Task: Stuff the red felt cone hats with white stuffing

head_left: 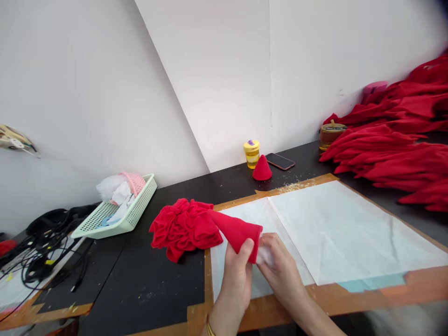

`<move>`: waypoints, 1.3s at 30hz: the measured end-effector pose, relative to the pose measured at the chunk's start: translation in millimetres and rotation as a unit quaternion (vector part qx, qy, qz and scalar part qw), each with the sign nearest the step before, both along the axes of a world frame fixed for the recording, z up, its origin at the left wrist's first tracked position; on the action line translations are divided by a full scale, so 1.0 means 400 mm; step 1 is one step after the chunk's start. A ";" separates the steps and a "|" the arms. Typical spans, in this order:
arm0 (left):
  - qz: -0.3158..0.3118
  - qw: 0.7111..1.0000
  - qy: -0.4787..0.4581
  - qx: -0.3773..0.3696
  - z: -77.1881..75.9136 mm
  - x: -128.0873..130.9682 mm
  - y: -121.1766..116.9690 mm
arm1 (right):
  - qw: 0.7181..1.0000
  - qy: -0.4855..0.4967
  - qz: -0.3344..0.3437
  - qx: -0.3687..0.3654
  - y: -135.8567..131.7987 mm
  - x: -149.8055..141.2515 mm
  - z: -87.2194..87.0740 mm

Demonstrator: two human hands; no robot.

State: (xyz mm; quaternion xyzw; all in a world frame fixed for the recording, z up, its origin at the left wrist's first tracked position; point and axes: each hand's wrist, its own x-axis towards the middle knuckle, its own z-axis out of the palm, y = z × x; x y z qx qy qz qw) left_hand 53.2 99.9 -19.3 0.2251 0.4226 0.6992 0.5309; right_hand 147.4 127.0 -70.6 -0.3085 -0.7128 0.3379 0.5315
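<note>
A red cone-shaped felt hat [236,228] lies on its side in the air, its tip pointing left and its wide opening facing right. My left hand [238,270] is closed around it from below, thumb on the near side by the rim. At the opening, my right hand [280,256] pinches a tuft of white stuffing [265,255], partly hidden by the fingers. Left of the hat is a heap of crumpled red felt pieces [185,226]. One red cone [262,169] stands upright farther back.
White sheets [353,233] are taped to the black table [147,289]. A yellow-lidded jar [252,154], a phone [280,161] and a brown jar [332,135] stand behind. Red felt pieces [395,149] pile up at right. At left are a pale green basket [140,207] and tangled black cables [38,261].
</note>
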 end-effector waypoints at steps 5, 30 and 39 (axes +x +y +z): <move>0.018 0.998 0.012 -0.062 -0.006 -0.006 -0.013 | 0.999 -0.023 0.032 0.024 0.006 0.024 0.010; -0.015 0.996 -0.075 -0.036 0.024 -0.117 0.025 | 0.940 -0.207 -0.150 0.224 0.090 0.183 0.030; -0.118 0.987 0.108 0.020 -0.017 -0.093 -0.003 | 0.995 -0.001 -0.050 0.086 0.030 0.010 0.050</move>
